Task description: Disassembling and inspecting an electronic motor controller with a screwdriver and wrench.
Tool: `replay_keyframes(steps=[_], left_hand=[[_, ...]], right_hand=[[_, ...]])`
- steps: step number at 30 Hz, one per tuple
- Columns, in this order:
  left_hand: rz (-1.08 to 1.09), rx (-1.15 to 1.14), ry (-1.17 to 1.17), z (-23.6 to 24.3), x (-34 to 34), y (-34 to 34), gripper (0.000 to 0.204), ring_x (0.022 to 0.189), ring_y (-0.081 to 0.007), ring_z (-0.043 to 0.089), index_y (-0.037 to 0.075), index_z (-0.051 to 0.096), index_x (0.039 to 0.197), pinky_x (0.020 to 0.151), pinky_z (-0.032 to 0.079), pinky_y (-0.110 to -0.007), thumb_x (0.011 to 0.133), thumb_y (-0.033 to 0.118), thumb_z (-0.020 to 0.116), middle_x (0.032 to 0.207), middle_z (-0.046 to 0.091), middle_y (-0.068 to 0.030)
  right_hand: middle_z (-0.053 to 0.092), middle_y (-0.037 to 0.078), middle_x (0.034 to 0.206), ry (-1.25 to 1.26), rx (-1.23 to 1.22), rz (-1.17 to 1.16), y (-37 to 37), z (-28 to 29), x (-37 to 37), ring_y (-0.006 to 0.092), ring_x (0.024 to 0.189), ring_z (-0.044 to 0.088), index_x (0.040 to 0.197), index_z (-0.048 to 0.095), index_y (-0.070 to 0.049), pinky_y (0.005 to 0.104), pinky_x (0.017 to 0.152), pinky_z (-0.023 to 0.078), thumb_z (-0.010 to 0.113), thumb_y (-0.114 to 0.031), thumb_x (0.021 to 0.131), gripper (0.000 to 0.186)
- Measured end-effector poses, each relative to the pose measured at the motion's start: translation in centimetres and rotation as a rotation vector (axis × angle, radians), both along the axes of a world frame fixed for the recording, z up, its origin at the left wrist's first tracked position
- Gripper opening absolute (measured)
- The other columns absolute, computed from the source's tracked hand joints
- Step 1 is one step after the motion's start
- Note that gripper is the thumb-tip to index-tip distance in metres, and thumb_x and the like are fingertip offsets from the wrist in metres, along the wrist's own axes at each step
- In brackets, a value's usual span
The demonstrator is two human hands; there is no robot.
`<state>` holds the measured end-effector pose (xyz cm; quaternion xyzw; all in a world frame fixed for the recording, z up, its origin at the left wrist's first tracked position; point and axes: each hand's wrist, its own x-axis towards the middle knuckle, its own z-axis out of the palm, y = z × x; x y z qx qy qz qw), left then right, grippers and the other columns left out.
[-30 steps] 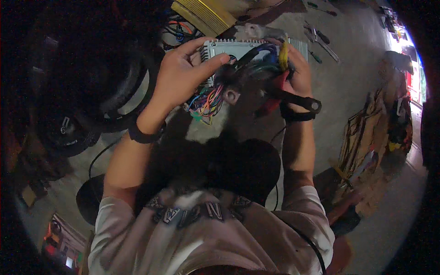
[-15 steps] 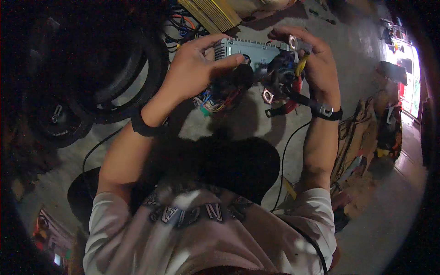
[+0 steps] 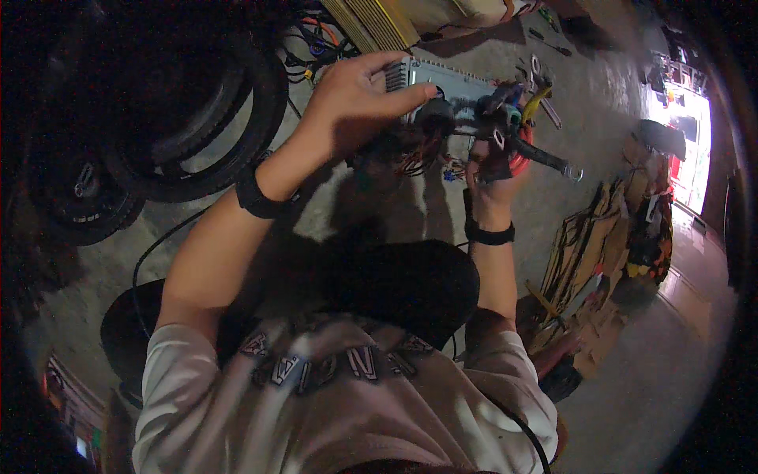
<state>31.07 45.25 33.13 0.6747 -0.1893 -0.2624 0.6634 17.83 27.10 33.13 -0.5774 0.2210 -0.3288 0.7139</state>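
Note:
A silver-grey finned motor controller hangs tilted in front of me, with thick cables and thin coloured wires coming off its near and right sides. My left hand is closed around its left end, thumb on the top face and fingers behind. Below the right end, my right hand is closed about the cables; its fingers are partly hidden. A red cable and a yellow one curve there, and a black cable with a metal ring terminal points right. Thin multicoloured wires hang in shadow under the controller.
Black tyres lie at the left. A ribbed yellowish block and tangled wires are at the far side. Flattened cardboard lies right of my right arm. A thin black cable runs along the floor at the left.
My right hand has moved from the controller's right end to lower down, beneath the cables. The controller has shifted slightly right and tilted, its right end lower. My left hand keeps its hold.

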Motion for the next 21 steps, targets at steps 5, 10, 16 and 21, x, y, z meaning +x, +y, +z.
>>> replay_keyframes(steps=[5,10,16,21], left_hand=[[0.068,0.090,-0.172,-1.2,1.3,-1.6,0.057,0.059,-0.0020,0.037,0.002,0.070,0.117,0.050,0.029,-0.024,0.078,0.041,0.085,0.063,0.042,0.0102],[-0.020,0.079,-0.005,-0.3,1.8,-1.5,0.053,0.058,-0.0019,0.037,0.005,0.070,0.119,0.049,0.028,-0.025,0.081,0.041,0.082,0.062,0.041,0.0107],[-0.039,0.052,0.014,-0.5,2.0,-1.6,0.052,0.059,-0.0024,0.040,0.005,0.069,0.121,0.050,0.031,-0.025,0.085,0.041,0.079,0.064,0.046,0.0094],[-0.064,0.014,0.053,-1.7,2.3,-1.8,0.046,0.085,-0.0076,0.059,0.003,0.069,0.122,0.076,0.049,-0.025,0.090,0.035,0.075,0.095,0.070,-0.0020]], right_hand=[[0.063,0.003,0.099,0.074,0.044,-0.044,-0.2,1.3,2.3,0.0081,0.074,0.058,0.140,0.049,-0.002,0.0202,0.064,0.048,0.040,-0.026,0.105,0.044],[0.063,0.002,0.092,0.151,-0.176,-0.011,-3.5,-1.6,2.0,0.0079,0.077,0.061,0.134,0.054,-0.002,0.0214,0.066,0.049,0.048,-0.019,0.100,0.038],[0.067,0.004,0.100,0.265,-0.360,-0.045,-3.5,-1.0,2.6,0.0104,0.082,0.064,0.129,0.059,-0.001,0.0238,0.070,0.052,0.049,-0.015,0.099,0.034],[0.067,0.004,0.101,0.159,-0.092,-0.041,-3.3,-1.0,2.9,0.0104,0.081,0.064,0.131,0.056,-0.001,0.0224,0.064,0.051,0.047,-0.012,0.100,0.035]])
